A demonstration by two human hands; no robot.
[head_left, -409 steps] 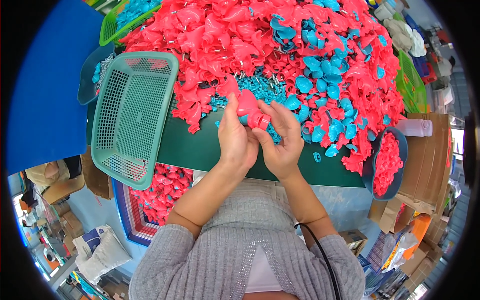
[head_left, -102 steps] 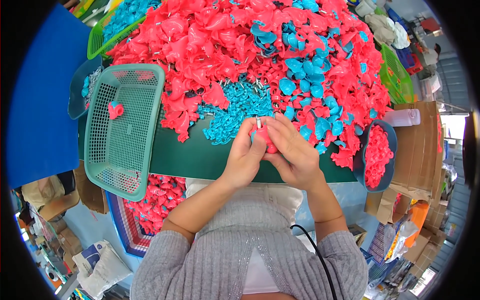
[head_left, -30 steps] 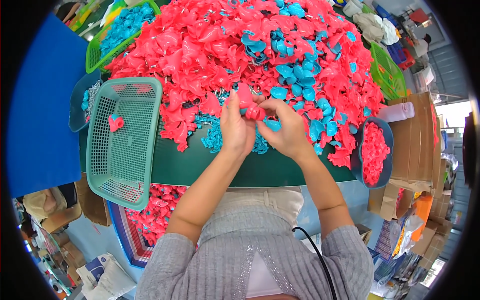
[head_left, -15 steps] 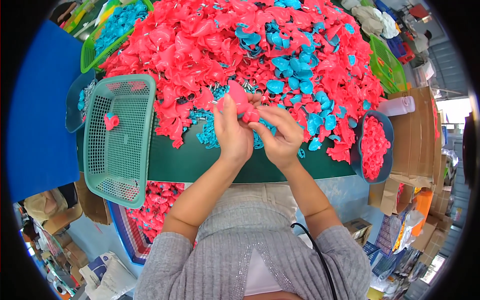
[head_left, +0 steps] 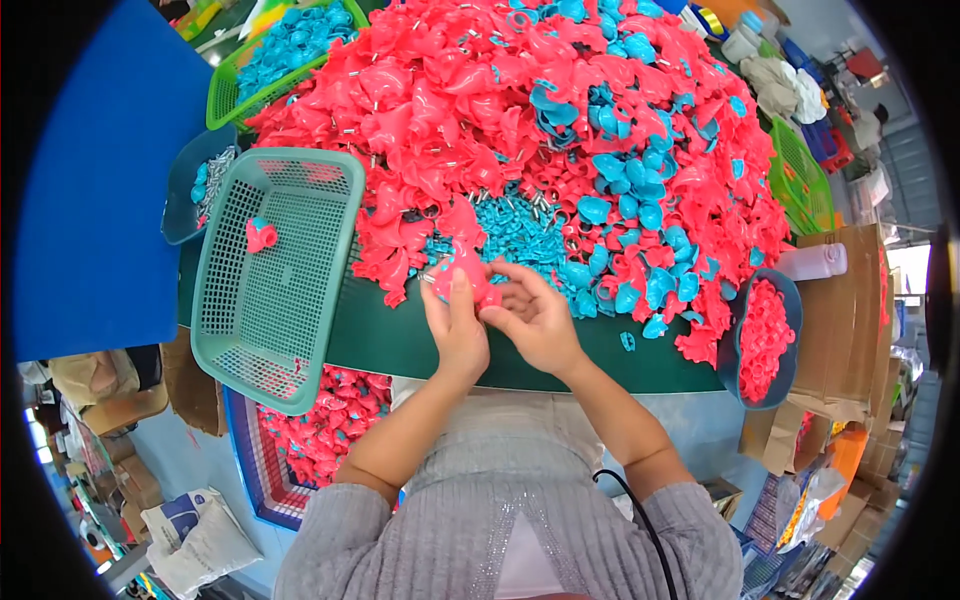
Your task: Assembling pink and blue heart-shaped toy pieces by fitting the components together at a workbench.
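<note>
A glossy pink plastic part is held in front of me, above the near edge of the green table. My left hand is closed round it, the thumb lying along its face. At its lower right end, the thumb and curled fingers of my right hand grip a small rounded pink bit; whether this is a separate piece I cannot tell. Just beyond my hands lie small blue plastic pieces and a large heap of pink parts mixed with blue cup-shaped shells.
At the left, a green mesh basket holds one pink-and-blue piece. Behind it stands a blue bowl with metal and blue bits. A blue-grey bowl of pink rings sits at the right, beside a white bottle and cardboard box.
My view has shifted, so the table and heap appear lower and further right. Both hands have come nearer to me with the pink part, and the right fingers are curled more closely against its end.
</note>
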